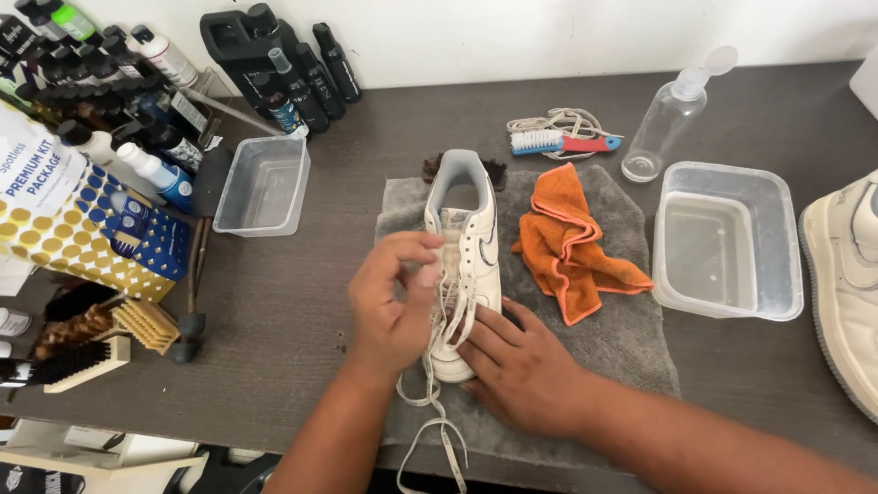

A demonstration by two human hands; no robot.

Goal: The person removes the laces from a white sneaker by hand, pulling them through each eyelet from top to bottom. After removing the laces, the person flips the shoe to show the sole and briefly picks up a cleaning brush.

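**Drawing the lace out of the shoe**

The shoe (465,256) lies toe toward me on the grey towel (631,338), about mid-table. Its lace (437,402) is slack, with the loose ends trailing off the towel's near edge. My left hand (391,302) is pinched shut on a run of lace near the upper eyelets, thumb and fingers closed on it. My right hand (521,366) lies open and flat, fingers spread against the toe end and the towel, gripping nothing, only bracing.

As I judge it, the step goes best with short pulls along the line of the eyelets rather than sideways, so the lace slides instead of binding. I would keep the right hand pressing down so the shoe does not lift or twist with each tug, and work one crossing at a time, letting the freed length fall toward me clear of the loose ends.

Just right of the shoe sits an orange cloth (572,242), then a clear tub (727,238). A small brush (558,142) and a clear bottle (668,114) lie beyond. Another tub (265,183) stands to the left, bottles (293,64) behind it.
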